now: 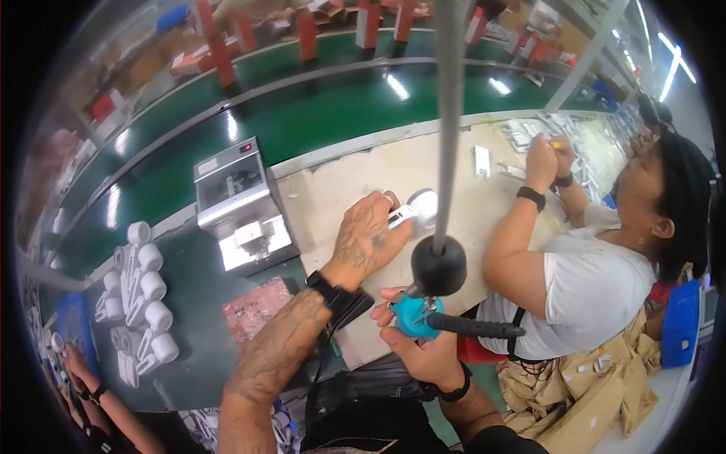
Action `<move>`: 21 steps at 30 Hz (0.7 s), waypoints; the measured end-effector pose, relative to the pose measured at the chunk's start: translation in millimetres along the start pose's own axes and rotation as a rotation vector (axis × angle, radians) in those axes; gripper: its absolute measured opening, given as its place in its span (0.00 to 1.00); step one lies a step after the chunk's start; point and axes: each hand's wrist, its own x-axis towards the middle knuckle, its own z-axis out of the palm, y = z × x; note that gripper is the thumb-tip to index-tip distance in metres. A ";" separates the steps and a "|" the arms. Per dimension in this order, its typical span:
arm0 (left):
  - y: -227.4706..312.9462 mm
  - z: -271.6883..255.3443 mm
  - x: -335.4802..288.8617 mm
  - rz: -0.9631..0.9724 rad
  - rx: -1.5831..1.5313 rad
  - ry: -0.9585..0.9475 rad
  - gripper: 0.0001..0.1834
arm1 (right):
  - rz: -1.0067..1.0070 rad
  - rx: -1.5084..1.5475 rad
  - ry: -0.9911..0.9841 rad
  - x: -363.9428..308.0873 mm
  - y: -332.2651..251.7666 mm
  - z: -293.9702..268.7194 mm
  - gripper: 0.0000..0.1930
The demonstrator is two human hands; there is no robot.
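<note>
My left hand is closed around the slim handle of a white handheld device with a round head, low over the beige board. Nearer my body, my right hand wraps a teal electric screwdriver with a black ribbed cable sleeve. The screwdriver's tip is hidden beneath it. Just above it, a black rounded cap ends a grey rod that crosses the view. Several more white devices with round heads lie stacked on the green table to the left.
A grey machine with a small red display stands left of the board. A pink bag lies before it. A green conveyor runs behind. At right, a co-worker in a white shirt handles small parts; another person's hand shows at lower left.
</note>
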 end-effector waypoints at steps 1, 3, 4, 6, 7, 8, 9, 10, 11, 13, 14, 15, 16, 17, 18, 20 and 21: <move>6.2 -22.3 -13.4 0.055 -0.058 0.011 0.11 | 0.011 -0.010 0.004 -0.1 -2.3 3.3 0.21; -1.1 -47.6 -41.3 0.089 -0.014 0.048 0.09 | 0.032 -0.047 -0.010 7.2 0.2 7.4 0.18; -4.6 -61.9 -55.7 0.064 0.000 0.050 0.09 | 0.023 -0.082 -0.010 11.5 0.2 9.6 0.16; -3.9 -90.9 -84.7 -0.036 -0.023 0.045 0.09 | 0.015 -0.093 -0.003 13.2 6.7 12.9 0.11; -0.4 -106.3 -95.2 -0.095 -0.074 0.035 0.08 | 0.019 -0.105 0.018 18.5 -1.0 16.2 0.11; 0.1 -116.1 -108.4 -0.180 -0.105 -0.021 0.08 | 0.101 -0.075 0.006 25.3 -7.9 16.5 0.11; -9.0 -131.4 -115.6 -0.243 -0.129 -0.079 0.08 | 0.163 -0.043 0.007 37.4 -12.7 24.3 0.11; -21.0 -146.2 -126.3 -0.183 -0.069 -0.076 0.08 | 0.144 -0.053 0.027 50.9 -9.2 35.3 0.11; -28.4 -153.9 -133.3 -0.161 -0.083 -0.076 0.08 | 0.075 0.009 0.059 62.9 -0.6 45.0 0.13; -38.7 -165.9 -145.4 -0.143 0.021 -0.135 0.08 | 0.001 0.059 0.064 79.5 4.3 51.4 0.15; -41.9 -170.4 -150.0 -0.191 -0.034 -0.162 0.09 | -0.004 0.072 0.077 85.7 4.7 56.3 0.17; -45.1 -172.8 -153.1 -0.224 -0.036 -0.130 0.09 | 0.001 0.088 0.078 88.9 3.8 62.6 0.19; -51.1 -172.6 -151.8 -0.143 0.003 -0.151 0.10 | -0.026 0.120 0.076 90.6 2.1 65.4 0.23; -55.3 -171.9 -151.9 -0.066 0.039 -0.173 0.10 | -0.035 0.175 0.119 88.8 -6.9 70.9 0.26; -57.8 -175.9 -157.1 -0.063 0.021 -0.126 0.12 | -0.062 0.228 0.114 89.3 -13.2 84.2 0.27; -68.5 -169.3 -160.8 -0.020 -0.079 -0.038 0.15 | -0.075 0.266 0.086 98.6 -16.3 103.5 0.28; -68.9 -170.9 -163.3 -0.045 -0.090 -0.017 0.15 | -0.159 0.266 0.047 104.9 -17.7 109.4 0.29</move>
